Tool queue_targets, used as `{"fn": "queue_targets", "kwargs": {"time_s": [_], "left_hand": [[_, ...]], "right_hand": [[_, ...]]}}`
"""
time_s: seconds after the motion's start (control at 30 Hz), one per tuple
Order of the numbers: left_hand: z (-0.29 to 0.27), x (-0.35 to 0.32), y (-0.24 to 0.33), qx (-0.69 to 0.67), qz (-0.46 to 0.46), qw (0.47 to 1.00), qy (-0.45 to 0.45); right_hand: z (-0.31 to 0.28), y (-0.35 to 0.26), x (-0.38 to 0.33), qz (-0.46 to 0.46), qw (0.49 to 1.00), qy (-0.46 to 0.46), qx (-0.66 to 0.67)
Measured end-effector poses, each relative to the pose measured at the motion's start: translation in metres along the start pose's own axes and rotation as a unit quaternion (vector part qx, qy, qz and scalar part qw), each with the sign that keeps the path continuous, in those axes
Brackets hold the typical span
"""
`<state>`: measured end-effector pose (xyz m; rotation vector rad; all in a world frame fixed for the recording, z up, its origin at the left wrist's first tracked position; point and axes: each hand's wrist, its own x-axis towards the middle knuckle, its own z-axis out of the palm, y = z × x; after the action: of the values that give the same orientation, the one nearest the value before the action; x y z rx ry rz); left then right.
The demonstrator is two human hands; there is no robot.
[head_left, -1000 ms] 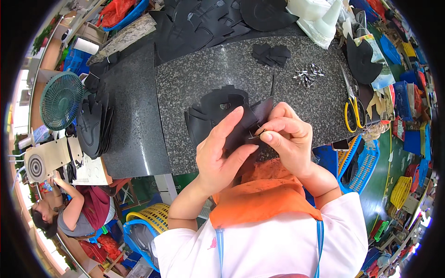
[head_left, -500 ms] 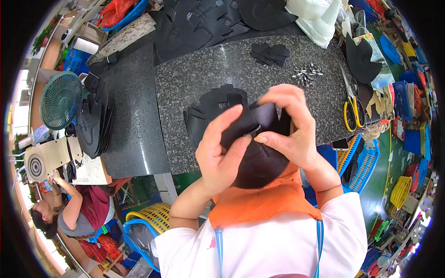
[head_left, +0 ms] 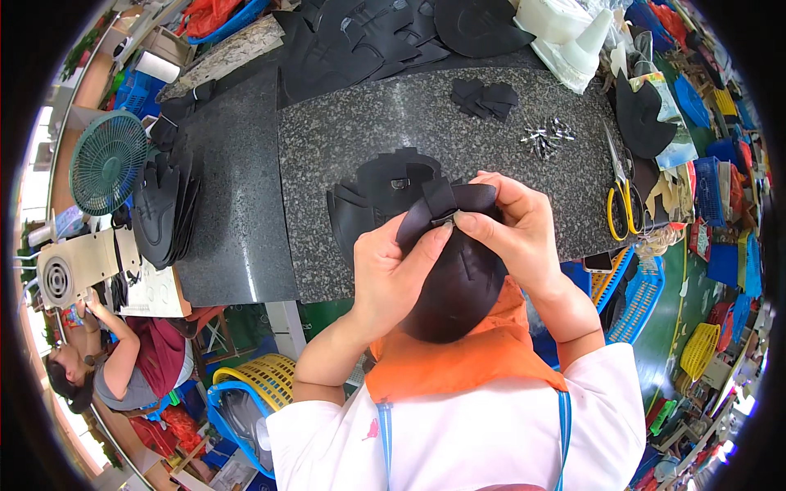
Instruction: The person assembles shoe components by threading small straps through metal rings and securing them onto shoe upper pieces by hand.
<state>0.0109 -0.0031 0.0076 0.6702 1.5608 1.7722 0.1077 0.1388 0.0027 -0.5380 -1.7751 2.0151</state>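
Note:
A curved black leather-like piece (head_left: 455,299) is held up in front of me, over the table's near edge. My left hand (head_left: 386,266) grips its left side, the thumb at the base of a short black strap (head_left: 438,196). On the other side my right hand (head_left: 520,233) is closed on the piece, its thumb tip meeting the left one. A small metallic glint, perhaps a buckle, shows between the thumbs. Behind my left hand, a similar black piece (head_left: 377,176) with a small metal buckle (head_left: 399,183) lies flat on the speckled stone tabletop (head_left: 327,139).
Small black straps (head_left: 483,98) and scattered metal buckles (head_left: 548,137) lie toward the back. Yellow-handled scissors (head_left: 624,204) rest at the right. Stacked black pieces (head_left: 164,213) lie left, more (head_left: 352,41) at the back. A co-worker (head_left: 123,360) sits left, near a green fan (head_left: 108,164).
The held piece has been turned so its strap and upper rim now face up. My right fingers have come down and closed around the rim; both thumbs stay together at the strap.

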Motion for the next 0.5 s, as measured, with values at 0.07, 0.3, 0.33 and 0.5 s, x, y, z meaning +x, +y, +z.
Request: {"fn": "queue_targets", "kwargs": {"time_s": [0.07, 0.3, 0.33, 0.5], "left_hand": [[-0.002, 0.0, 0.0, -0.017, -0.005, 1.0, -0.008], [-0.011, 0.006, 0.005, -0.071, -0.067, 0.992, -0.077], [-0.012, 0.008, 0.004, -0.071, -0.067, 0.992, -0.077], [-0.015, 0.01, -0.005, -0.156, -0.089, 0.982, -0.053]], "right_hand": [[0.003, -0.002, -0.001, 0.048, 0.998, -0.001, 0.04], [-0.001, -0.004, 0.002, 0.101, 0.991, -0.015, 0.083], [-0.001, -0.002, 0.002, 0.097, 0.992, -0.024, 0.076], [0.003, -0.002, 0.004, 0.097, 0.993, -0.029, 0.069]]}}
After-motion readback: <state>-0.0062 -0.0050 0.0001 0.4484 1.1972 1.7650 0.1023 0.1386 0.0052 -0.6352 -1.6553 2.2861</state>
